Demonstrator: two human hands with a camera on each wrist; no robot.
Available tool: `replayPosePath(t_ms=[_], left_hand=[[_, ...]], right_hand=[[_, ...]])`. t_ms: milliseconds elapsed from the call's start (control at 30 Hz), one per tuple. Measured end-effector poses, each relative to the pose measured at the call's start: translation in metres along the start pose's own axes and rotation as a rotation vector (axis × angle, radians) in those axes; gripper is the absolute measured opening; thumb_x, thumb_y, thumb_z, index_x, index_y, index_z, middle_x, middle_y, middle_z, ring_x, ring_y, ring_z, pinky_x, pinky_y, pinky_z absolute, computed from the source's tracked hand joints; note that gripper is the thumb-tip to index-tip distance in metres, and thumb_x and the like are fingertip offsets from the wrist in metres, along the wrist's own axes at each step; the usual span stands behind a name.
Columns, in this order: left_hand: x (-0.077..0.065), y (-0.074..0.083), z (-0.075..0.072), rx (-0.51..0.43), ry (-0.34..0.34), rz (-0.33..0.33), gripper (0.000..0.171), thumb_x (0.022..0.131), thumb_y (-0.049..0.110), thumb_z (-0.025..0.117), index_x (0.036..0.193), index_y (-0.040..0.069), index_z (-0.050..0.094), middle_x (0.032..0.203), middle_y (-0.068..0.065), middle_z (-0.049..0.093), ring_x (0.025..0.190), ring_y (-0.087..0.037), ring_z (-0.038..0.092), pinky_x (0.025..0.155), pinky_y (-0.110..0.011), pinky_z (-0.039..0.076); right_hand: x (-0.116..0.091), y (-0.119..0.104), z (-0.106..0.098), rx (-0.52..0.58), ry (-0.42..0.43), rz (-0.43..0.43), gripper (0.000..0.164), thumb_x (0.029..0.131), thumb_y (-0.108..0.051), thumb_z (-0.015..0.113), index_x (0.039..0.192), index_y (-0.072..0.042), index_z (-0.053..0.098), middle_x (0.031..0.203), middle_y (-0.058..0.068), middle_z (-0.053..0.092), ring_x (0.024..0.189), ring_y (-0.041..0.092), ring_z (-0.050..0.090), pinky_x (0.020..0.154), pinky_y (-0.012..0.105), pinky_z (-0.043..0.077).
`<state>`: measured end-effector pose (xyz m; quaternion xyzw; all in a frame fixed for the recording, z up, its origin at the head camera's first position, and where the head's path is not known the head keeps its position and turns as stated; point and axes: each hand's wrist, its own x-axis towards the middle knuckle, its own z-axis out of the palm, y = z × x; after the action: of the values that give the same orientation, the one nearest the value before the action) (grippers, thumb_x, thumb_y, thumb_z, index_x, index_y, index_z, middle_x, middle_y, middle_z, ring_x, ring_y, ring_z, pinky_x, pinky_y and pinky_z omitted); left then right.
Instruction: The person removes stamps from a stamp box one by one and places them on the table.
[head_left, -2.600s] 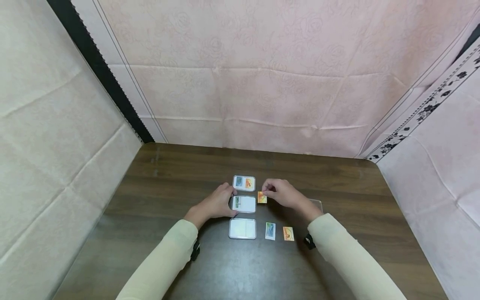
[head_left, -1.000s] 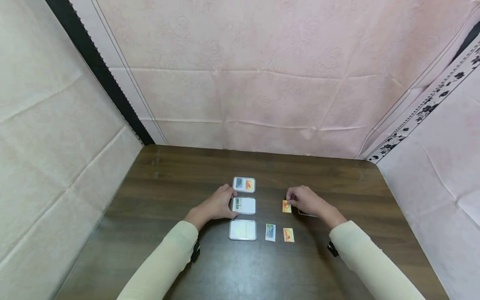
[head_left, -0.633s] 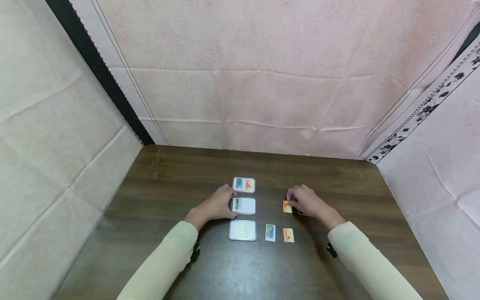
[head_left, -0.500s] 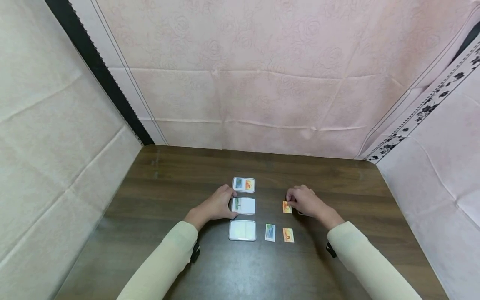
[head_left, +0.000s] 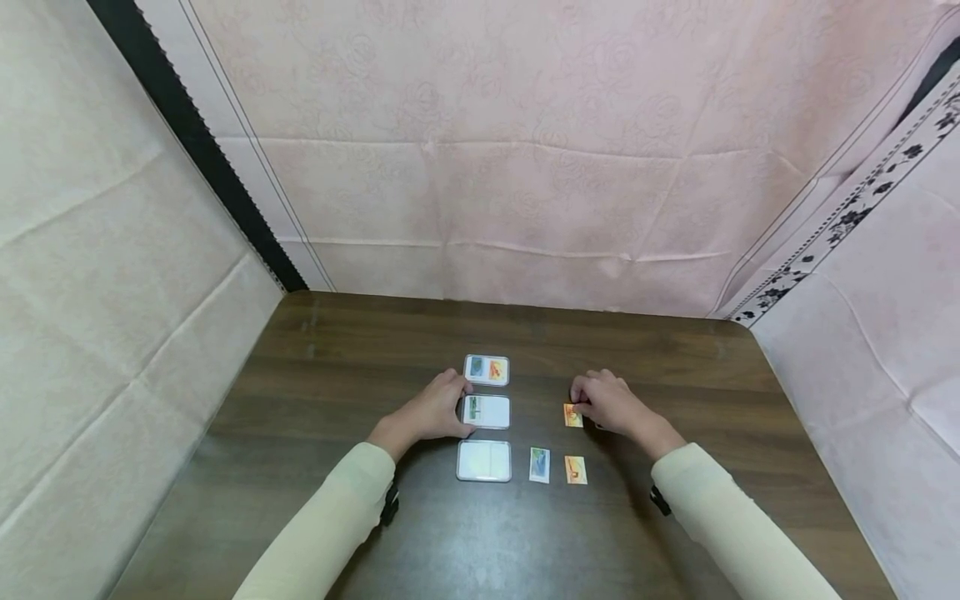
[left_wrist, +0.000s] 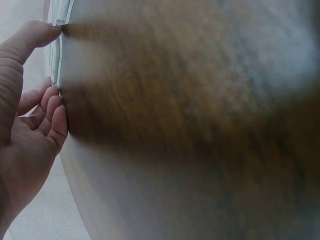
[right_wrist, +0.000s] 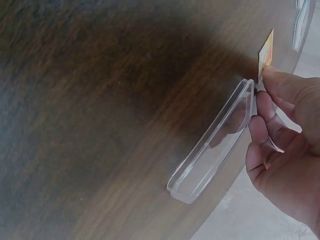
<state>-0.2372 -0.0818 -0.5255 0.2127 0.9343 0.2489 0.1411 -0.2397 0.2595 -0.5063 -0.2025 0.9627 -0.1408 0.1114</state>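
Observation:
My left hand (head_left: 429, 407) grips the middle clear plastic case (head_left: 491, 412) by its edges, thumb at the near side and index finger at the far side. A small green picture card (head_left: 476, 407) lies in the left part of that case. To the right, my right hand (head_left: 611, 402) pinches a small orange picture card (head_left: 573, 416) between thumb and fingers. In the right wrist view this card (right_wrist: 266, 50) stands out beyond the thumb tip. A clear plastic case part (right_wrist: 212, 145) lies on the table beneath that hand, mostly hidden in the head view.
Farther off, another case (head_left: 487, 370) holds a blue and an orange card. Nearer lies a case (head_left: 483, 461) with no card seen in it. Right of it are a blue-green card (head_left: 539, 465) and an orange card (head_left: 576, 470) on the wooden table (head_left: 360, 333).
Since the earliest frame, my right hand has moved right, away from the middle case, carrying the orange card. Lately it has barely shifted. My left hand stays at the middle case.

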Motion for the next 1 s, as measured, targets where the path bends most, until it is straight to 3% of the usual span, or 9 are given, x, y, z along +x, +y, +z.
replayPosePath(t_ms=[400, 600, 1000], left_hand=[[0.000, -0.001, 0.001, -0.001, 0.010, 0.011, 0.064, 0.079, 0.039, 0.088, 0.126, 0.005, 0.060, 0.116, -0.003, 0.053, 0.104, -0.018, 0.050, 0.094, -0.035, 0.050], [0.001, -0.001, 0.001, -0.001, 0.012, 0.007, 0.064, 0.079, 0.040, 0.088, 0.126, 0.006, 0.060, 0.116, -0.003, 0.053, 0.104, -0.018, 0.050, 0.094, -0.036, 0.050], [0.001, -0.001, 0.001, -0.006, 0.012, 0.006, 0.064, 0.079, 0.039, 0.088, 0.126, 0.005, 0.060, 0.115, -0.003, 0.053, 0.103, -0.018, 0.050, 0.093, -0.035, 0.050]], right_hand=[[-0.001, 0.001, -0.002, 0.077, 0.012, 0.003, 0.012, 0.095, -0.018, 0.075, 0.103, -0.013, 0.069, 0.099, 0.002, 0.066, 0.099, 0.026, 0.054, 0.088, 0.049, 0.042], [0.001, -0.006, -0.006, 0.099, 0.045, -0.057, 0.013, 0.096, -0.017, 0.074, 0.106, -0.011, 0.070, 0.101, 0.002, 0.068, 0.101, 0.025, 0.058, 0.091, 0.053, 0.046], [0.008, -0.033, -0.008, 0.229, 0.024, -0.080, 0.019, 0.097, -0.017, 0.073, 0.114, -0.011, 0.069, 0.107, 0.002, 0.068, 0.097, 0.017, 0.062, 0.090, 0.041, 0.056]])
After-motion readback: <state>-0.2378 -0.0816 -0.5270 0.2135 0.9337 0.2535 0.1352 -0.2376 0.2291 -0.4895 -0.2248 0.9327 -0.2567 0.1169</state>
